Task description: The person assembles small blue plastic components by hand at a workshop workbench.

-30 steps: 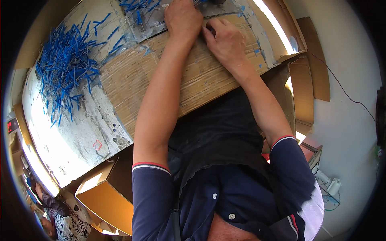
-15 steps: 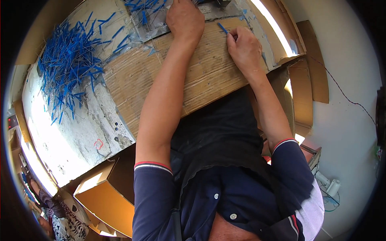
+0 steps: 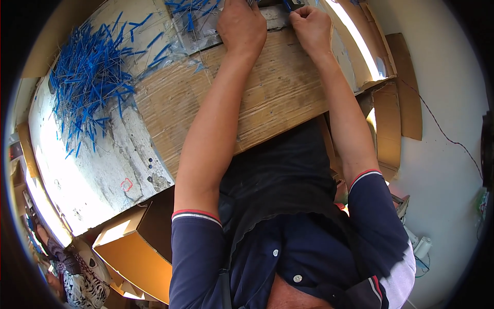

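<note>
My right hand (image 3: 313,31) is closed in a pinch on a small blue twisted-wire brush (image 3: 286,4), whose blue end shows beside a dark block at the top edge. My left hand (image 3: 242,28) is curled closed over the metal plate at the top of the table. Its fingertips are cut off by the picture's edge, with thin pale wires just showing there; what it holds I cannot make out. Several more blue brushes (image 3: 190,10) lie on the plate to the left of this hand.
A large tangled pile of blue wire brushes (image 3: 90,77) covers the table's left side. A worn cardboard sheet (image 3: 278,82) lies under my forearms along the front edge. Open cardboard boxes (image 3: 135,257) stand below left and at the right. A thin cable (image 3: 437,123) runs along the right wall.
My right hand has moved up and away from me with the blue brush, from the cardboard to the dark block. The left hand has shifted only slightly.
</note>
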{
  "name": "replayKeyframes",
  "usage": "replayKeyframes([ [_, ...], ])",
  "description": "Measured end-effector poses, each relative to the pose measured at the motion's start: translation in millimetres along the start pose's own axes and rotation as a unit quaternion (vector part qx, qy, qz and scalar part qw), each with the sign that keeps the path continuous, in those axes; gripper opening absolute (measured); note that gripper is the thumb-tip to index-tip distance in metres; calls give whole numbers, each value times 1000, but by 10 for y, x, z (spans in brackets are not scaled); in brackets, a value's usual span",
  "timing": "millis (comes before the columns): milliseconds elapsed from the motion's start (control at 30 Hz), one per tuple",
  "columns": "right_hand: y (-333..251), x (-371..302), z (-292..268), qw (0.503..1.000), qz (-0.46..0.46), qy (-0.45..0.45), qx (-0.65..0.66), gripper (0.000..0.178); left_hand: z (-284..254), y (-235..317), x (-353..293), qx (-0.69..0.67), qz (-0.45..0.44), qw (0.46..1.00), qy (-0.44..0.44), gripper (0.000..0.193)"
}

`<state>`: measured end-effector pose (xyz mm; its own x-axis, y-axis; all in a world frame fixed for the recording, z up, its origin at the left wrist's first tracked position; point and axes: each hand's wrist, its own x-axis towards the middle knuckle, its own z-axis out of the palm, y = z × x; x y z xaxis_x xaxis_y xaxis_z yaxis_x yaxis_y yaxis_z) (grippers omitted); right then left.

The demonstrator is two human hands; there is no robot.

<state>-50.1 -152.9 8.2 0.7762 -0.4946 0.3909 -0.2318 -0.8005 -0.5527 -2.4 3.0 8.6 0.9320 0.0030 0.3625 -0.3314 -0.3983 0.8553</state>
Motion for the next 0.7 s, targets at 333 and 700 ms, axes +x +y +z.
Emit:
replayKeyframes([
  [333, -110, 21, 27, 996, 50, 0, 73, 31, 73, -78, 18, 54, 53, 997, 16, 22],
  [700, 40, -167, 8, 903, 129, 79, 401, 29, 197, -189, -41, 146, 189, 970, -36, 16],
])
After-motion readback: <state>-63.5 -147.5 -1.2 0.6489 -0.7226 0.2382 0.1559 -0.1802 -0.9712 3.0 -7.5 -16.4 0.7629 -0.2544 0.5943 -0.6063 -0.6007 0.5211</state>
